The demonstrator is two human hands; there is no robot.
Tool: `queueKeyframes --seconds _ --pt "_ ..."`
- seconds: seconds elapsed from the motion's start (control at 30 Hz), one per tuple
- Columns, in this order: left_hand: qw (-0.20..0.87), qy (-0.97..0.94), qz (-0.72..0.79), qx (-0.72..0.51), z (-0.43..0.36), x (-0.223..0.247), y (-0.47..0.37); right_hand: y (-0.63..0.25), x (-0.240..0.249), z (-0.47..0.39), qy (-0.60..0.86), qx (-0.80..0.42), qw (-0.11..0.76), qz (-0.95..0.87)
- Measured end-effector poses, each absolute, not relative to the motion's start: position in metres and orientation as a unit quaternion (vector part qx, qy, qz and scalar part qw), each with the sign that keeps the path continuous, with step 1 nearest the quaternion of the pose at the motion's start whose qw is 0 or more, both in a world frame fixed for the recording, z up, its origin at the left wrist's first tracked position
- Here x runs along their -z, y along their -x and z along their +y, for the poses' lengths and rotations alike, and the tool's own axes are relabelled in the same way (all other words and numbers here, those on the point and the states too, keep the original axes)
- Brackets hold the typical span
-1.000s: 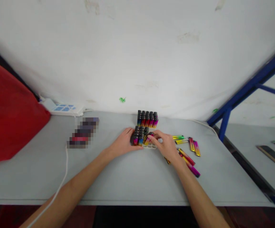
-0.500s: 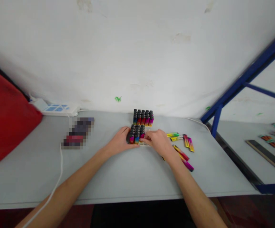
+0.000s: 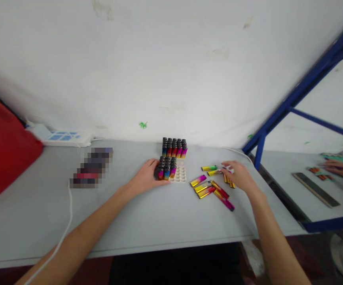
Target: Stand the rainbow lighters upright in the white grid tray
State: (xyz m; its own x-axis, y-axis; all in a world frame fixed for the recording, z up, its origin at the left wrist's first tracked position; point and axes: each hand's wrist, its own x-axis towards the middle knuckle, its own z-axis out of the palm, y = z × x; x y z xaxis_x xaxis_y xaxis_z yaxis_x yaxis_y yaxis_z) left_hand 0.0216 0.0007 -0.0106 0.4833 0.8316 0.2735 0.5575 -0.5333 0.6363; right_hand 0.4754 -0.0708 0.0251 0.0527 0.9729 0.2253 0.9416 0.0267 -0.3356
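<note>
My left hand (image 3: 146, 174) curls around the left side of a block of upright lighters (image 3: 167, 164) with black tops and shiny multicoloured bodies. They stand in a white tray (image 3: 181, 174) with round holes, its right part bare of lighters. My right hand (image 3: 237, 174) is over the loose lighters on the right, its fingers apart and slightly blurred. Its fingertips reach the end of a yellow and silver lighter (image 3: 213, 173). Under the palm, two more lighters (image 3: 229, 182) are partly covered. Several loose lighters (image 3: 206, 192) lie flat between the tray and this hand.
Behind the tray stands another block of upright lighters (image 3: 174, 148). To the left are a pixelated item (image 3: 92, 168), a white cable (image 3: 70, 209), a power strip (image 3: 67, 137) and red fabric (image 3: 5, 150). Right of a blue frame (image 3: 258, 150), another person's hand (image 3: 337, 168) is near small items.
My right hand has left the tray and moved right to the loose lighters, uncovering the tray's bare holes. My left hand keeps its place around the block. The view has shifted slightly.
</note>
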Motion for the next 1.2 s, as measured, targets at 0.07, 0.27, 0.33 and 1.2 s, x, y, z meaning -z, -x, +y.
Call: queueKeyframes --seconds 0.07,0.27,0.33,1.2 --pt "0.243 -0.826 0.419 -0.288 0.001 0.011 -0.022 -0.471 -0.022 -0.068 0.644 -0.064 0.170 -0.743" --pt "0.245 -0.825 0.416 -0.294 0.000 0.012 -0.023 -0.464 -0.018 -0.060 0.615 -0.069 0.140 -0.773" --pt "0.247 -0.823 0.417 -0.296 -0.001 0.012 -0.023 -0.465 -0.020 -0.061 0.606 -0.098 0.187 -0.767" --pt "0.245 -0.826 0.412 -0.295 -0.007 0.010 -0.023 -0.279 -0.040 -0.057 0.495 -0.515 0.507 -0.482"
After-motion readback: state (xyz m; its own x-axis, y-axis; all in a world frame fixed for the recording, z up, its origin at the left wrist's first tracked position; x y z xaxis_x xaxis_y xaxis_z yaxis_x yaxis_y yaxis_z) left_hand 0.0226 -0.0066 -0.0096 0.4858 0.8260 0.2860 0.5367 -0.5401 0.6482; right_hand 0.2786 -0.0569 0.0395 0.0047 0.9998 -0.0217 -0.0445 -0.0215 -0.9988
